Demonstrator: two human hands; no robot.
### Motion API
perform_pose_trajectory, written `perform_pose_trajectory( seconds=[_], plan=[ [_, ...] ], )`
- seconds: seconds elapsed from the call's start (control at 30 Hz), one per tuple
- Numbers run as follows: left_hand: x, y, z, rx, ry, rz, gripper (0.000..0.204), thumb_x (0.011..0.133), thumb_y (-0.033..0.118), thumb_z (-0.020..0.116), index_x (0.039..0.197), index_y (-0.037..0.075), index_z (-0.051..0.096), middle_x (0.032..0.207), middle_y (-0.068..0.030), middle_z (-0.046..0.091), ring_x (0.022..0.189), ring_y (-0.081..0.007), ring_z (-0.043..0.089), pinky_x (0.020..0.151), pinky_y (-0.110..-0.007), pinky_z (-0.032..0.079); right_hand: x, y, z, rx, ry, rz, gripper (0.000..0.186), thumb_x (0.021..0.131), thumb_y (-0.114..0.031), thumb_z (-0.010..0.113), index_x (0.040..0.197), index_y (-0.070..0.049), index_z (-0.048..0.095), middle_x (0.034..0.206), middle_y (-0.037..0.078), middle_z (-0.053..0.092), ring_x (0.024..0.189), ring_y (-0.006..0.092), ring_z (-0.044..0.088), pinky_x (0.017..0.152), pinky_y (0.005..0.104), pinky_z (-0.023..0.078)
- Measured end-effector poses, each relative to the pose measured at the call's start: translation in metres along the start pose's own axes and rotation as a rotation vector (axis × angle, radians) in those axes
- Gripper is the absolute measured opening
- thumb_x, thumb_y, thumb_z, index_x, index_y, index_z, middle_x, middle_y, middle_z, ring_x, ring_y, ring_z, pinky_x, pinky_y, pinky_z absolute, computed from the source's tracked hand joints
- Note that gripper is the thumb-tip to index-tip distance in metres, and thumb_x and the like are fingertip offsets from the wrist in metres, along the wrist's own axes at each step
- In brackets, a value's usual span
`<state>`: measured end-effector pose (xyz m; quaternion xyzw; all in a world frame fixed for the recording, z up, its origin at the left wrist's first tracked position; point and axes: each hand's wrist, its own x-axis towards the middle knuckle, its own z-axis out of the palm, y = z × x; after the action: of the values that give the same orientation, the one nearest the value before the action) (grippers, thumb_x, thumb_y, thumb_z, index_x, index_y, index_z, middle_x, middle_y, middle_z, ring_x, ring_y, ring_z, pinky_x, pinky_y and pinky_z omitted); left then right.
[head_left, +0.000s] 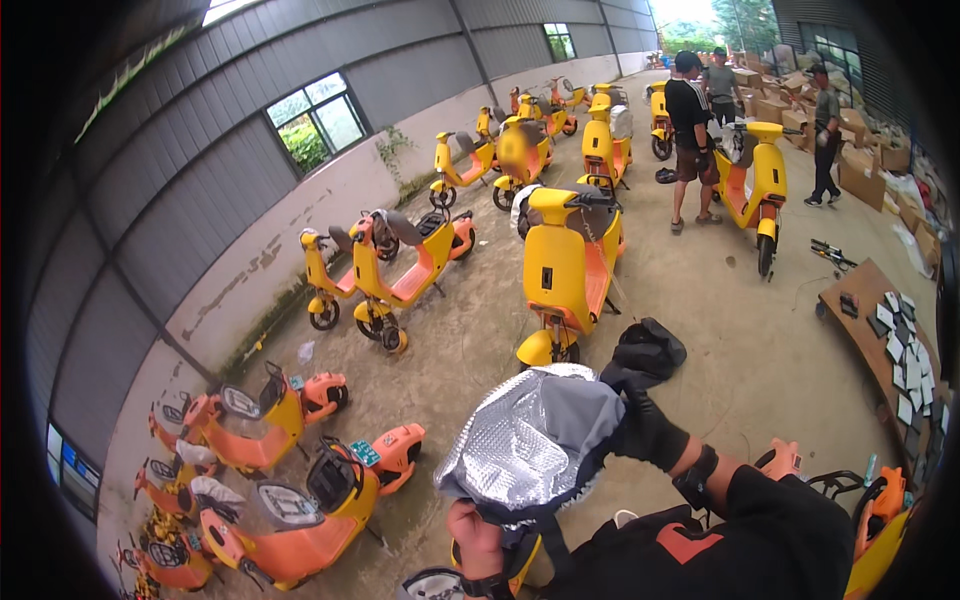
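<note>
My left hand (475, 540), bare, grips the near-left edge of a silver-lined cloth cover (515, 435) with a grey panel and dark edging. My right hand (640, 430), in a black glove, holds the cover's right side, fingers curled at its edge. A dark strap hangs below the cover. Just past my right hand is a black cloth bundle (645, 350), and beyond the cover stands a yellow scooter (555, 270) with a pink inner panel. Part of another scooter shows under my hands, mostly hidden by the cover.
Yellow-and-pink scooters (280, 540) line the left and back. Several people (690, 130) stand upper right beside a scooter (765, 180). A wooden board (850, 320) with scattered small flat items and piled cardboard boxes (860, 180) are at the right. A wall (200, 250) runs along the left.
</note>
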<state>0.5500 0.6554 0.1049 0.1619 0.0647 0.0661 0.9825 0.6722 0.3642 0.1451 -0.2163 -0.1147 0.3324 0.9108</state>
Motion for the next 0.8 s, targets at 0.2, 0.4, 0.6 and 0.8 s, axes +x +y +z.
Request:
perform_pose_trajectory(
  seconds=[0.2,0.4,0.6,0.8],
  plan=[
    [-0.003,-0.035,0.056,0.872,-0.073,0.217,0.037,0.079,0.004,0.053,0.114,-0.008,0.052,0.110,-0.0158,0.061,0.099,-0.0217,0.061,0.090,-0.035,0.048,-0.010,0.022,0.016,0.779,-0.062,0.047,0.088,0.083,-0.061,0.054,0.142,-0.001,0.027,0.145,0.020,0.033,0.130,0.0343,0.038,0.111,0.0479,0.027],
    [0.001,-0.045,0.034,0.997,-0.175,0.448,0.033,0.080,0.009,0.066,0.107,-0.005,0.056,0.115,-0.0145,0.060,0.105,-0.0198,0.057,0.093,-0.032,0.043,0.007,-0.010,0.030,0.233,-0.352,-0.223,0.063,0.093,-0.051,0.046,0.136,-0.006,0.038,0.116,0.009,0.056,0.109,0.0227,0.053,0.096,0.0406,0.043],
    [0.033,-0.043,0.015,0.046,0.011,-0.030,0.043,0.079,0.002,0.045,0.121,-0.003,0.050,0.115,-0.0130,0.059,0.109,-0.0257,0.055,0.099,-0.038,0.043,-0.024,0.010,-0.024,-0.274,0.260,0.115,0.055,0.092,-0.039,0.056,0.135,-0.010,0.040,0.108,0.007,0.056,0.097,0.0208,0.058,0.087,0.0346,0.047],
    [0.038,-0.046,-0.033,-0.165,-0.109,-0.213,0.039,0.080,0.002,0.044,0.118,0.001,0.052,0.108,-0.0097,0.060,0.101,-0.0236,0.055,0.097,-0.040,0.044,-0.025,-0.006,0.021,-1.702,-0.214,-0.132,0.062,0.082,-0.018,0.069,0.137,-0.012,0.042,0.111,0.011,0.063,0.098,0.0237,0.061,0.087,0.0349,0.047]
  ],
)
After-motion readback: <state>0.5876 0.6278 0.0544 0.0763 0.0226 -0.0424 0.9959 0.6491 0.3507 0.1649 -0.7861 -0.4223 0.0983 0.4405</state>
